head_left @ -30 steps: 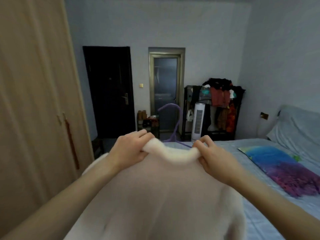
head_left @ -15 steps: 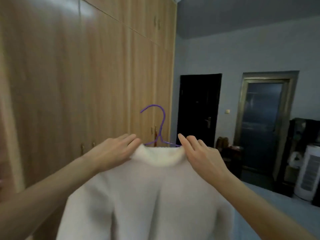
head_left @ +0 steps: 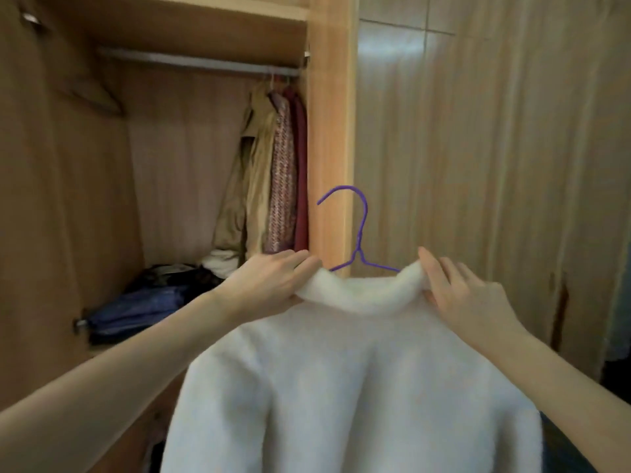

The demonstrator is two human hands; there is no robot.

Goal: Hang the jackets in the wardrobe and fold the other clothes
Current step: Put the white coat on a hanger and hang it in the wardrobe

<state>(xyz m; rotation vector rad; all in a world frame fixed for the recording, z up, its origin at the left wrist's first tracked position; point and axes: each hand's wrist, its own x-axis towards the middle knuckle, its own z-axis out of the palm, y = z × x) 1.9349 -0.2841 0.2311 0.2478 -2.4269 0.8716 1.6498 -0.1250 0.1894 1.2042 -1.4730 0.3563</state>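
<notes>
that white fleece jacket (head_left: pixel 358 377) looks soft and thick, the sort of thing that sags and slumps wherever it isn't held up, and light enough for two hands to carry without strain. i'd guess the pile is a little slippery on thin wire, so the sensible place to take hold is where the person has it: at the collar, one hand on each side, right over the shoulders of the purple hanger (head_left: pixel 359 233). held there, the wire carries the shape and the cloth can't slide off one end.

the left hand (head_left: pixel 269 285) has its grip closed on the left end of the collar, fingers curled over the rolled edge. the right hand (head_left: pixel 467 295) pinches the right end, thumb and forefinger on the fleece with the other fingers spread loose.

the jacket is plain creamy white, fuzzy all over, with a fat rolled collar and the back facing us; it hangs in soft vertical folds down out of view. the hanger's hook stands upright above the collar, curling to the left.

it's held up in the air in front of the open wardrobe (head_left: pixel 331 131), just before the upright between the open compartment and the closed door. the rail (head_left: pixel 191 61) is higher up and to the left, with a few hung garments (head_left: pixel 273 172) bunched at its right end and folded dark clothes (head_left: pixel 143 302) on the shelf below.
</notes>
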